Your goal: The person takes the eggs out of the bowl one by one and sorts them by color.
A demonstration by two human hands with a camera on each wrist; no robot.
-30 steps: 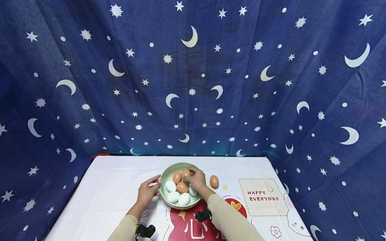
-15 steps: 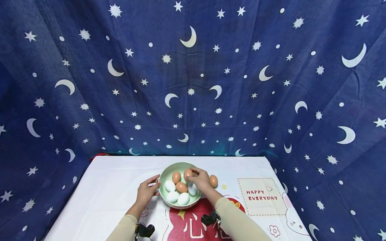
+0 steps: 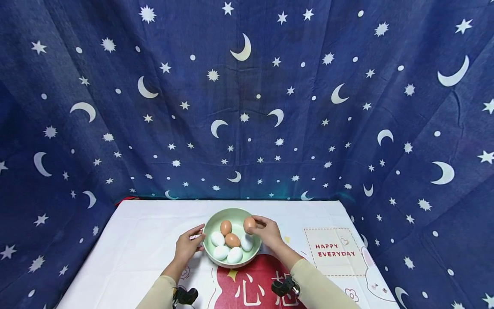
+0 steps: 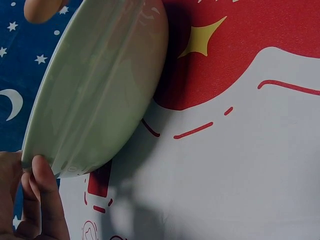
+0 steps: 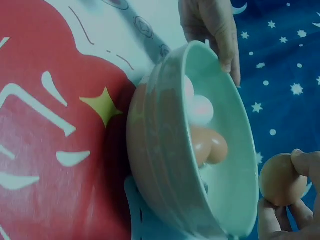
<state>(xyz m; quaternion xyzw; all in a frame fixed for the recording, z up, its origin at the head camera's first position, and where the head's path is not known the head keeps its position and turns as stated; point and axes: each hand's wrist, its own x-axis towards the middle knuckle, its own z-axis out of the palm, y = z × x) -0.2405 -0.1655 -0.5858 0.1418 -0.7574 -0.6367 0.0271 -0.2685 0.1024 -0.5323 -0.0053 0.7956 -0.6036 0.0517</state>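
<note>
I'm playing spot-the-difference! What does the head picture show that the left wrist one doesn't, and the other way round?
Only the head view shows the white eggs inside the bowl and the HAPPY EVERYDAY lettering. Only the left wrist view shows the ridges on the bowl's outer side. Both show the bowl, the left hand at its rim, a brown egg and the yellow star.

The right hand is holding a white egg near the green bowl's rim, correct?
Not quite: it's a brown egg, not white, as the head view shows. The right hand is holding it near the rim of the green bowl.
</note>
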